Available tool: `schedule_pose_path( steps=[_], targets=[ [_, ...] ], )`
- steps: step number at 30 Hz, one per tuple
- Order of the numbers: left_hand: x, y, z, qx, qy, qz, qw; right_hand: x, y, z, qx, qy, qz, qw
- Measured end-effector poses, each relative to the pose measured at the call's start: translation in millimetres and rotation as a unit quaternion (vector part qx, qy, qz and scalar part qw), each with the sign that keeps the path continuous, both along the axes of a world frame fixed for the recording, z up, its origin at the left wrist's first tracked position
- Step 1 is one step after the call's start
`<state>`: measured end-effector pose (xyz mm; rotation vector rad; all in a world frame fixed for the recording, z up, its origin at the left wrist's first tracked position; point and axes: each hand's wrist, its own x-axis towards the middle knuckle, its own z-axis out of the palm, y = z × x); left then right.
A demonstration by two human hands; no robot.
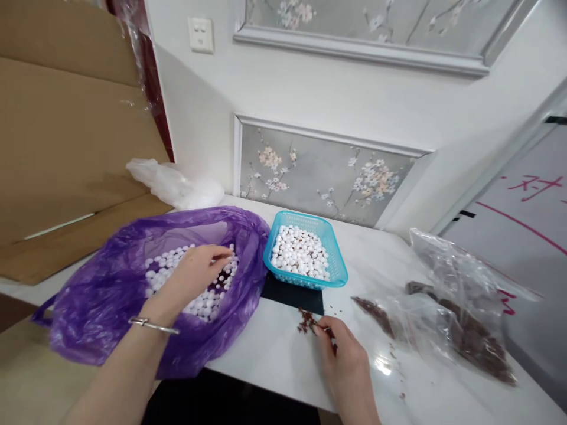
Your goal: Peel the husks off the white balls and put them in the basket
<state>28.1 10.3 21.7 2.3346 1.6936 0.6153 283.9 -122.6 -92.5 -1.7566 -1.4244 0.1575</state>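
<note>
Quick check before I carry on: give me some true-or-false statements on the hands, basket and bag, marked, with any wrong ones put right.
1. The left hand is at the open purple bag. True.
2. The right hand is in the blue basket. False: the right hand is at reddish-brown bits on the white table.
3. The blue basket holds white round pieces. True.
4. A bracelet circles the right wrist. False: the bracelet is on the left.
</note>
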Motion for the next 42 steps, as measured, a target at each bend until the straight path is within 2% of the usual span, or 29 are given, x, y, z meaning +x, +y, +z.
schedule_pose_path(
  steps=[2,4,7,9,14,18,20,21,23,24,26,29,31,32,35,42],
  targets=[
    [-23,7,-8.5,-0.007,0.043,0.033,0.999,0,1,-1.1,0.006,0.012,0.002,1.0],
    [-34,11,-19.4,-0.015,0.072,0.051,0.996,2,2,-3.3,0.017,0.021,0.02,0.999],
    [-35,11,-31.5,-0.02,0.089,0.051,0.995,6,3,-5.9,0.036,0.031,0.053,0.997],
    [-31,9,-34.3,-0.015,0.086,0.046,0.995,7,2,-5.8,0.039,0.041,0.061,0.997],
    [-28,3,-30.6,-0.001,0.062,0.038,0.997,7,-1,-1.8,0.036,0.071,0.05,0.996],
    [-30,-7,-20.0,0.012,0.035,0.055,0.998,6,-3,-1.1,0.038,0.135,0.039,0.989],
    [-26,-18,-13.3,0.019,-0.033,0.063,0.997,6,-3,-0.8,0.04,0.167,0.033,0.985],
    [-21,-25,-10.7,0.01,-0.096,0.062,0.993,5,-3,-0.3,0.039,0.178,0.032,0.983],
    [-6,-41,-9.0,-0.049,-0.263,0.039,0.963,4,-3,2.0,0.031,0.199,0.032,0.979],
    [5,-50,-10.5,-0.099,-0.346,0.014,0.933,3,-4,4.0,0.029,0.213,0.034,0.976],
    [30,-67,-18.1,-0.217,-0.471,-0.048,0.854,0,-5,9.5,0.028,0.243,0.043,0.969],
    [65,-85,-36.4,-0.367,-0.569,-0.089,0.73,-6,-8,21.4,0.021,0.282,0.055,0.958],
    [82,-89,-47.7,-0.423,-0.608,-0.079,0.667,-11,-11,30.2,0.007,0.297,0.07,0.952],
    [87,-90,-52.1,-0.44,-0.619,-0.071,0.646,-13,-12,34.3,0.001,0.301,0.082,0.95],
    [94,-87,-60.3,-0.465,-0.629,-0.066,0.62,-20,-14,43.0,-0.002,0.319,0.108,0.942],
    [95,-85,-62.8,-0.464,-0.649,-0.084,0.597,-32,-10,41.1,-0.014,0.349,0.12,0.929]
  ],
)
